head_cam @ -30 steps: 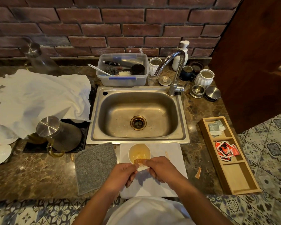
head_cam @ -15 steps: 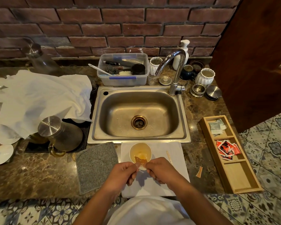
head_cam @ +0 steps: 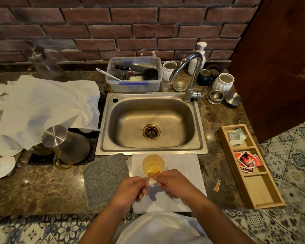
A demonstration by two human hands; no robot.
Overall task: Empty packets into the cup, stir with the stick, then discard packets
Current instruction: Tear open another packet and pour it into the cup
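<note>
A white cup (head_cam: 153, 164) with amber liquid stands on a white cloth (head_cam: 192, 166) just in front of the sink. Over its near rim I hold a small brown packet (head_cam: 153, 175), tilted toward the cup. My left hand (head_cam: 130, 188) pinches its left end and my right hand (head_cam: 173, 184) pinches its right end. A thin wooden stir stick (head_cam: 184, 169) lies on the cloth to the right of the cup. A torn brown packet piece (head_cam: 217, 185) lies on the counter further right.
A wooden tray (head_cam: 257, 189) at the right holds red packets (head_cam: 247, 161) and pale packets (head_cam: 235, 136). A grey pad (head_cam: 104, 178) lies left of the cloth. The steel sink (head_cam: 151, 124), a kettle (head_cam: 63, 144) and a white towel (head_cam: 48, 106) lie beyond.
The packet stays pinched between both hands over the cup's near rim; its tilt has shifted slightly. Nothing else has moved.
</note>
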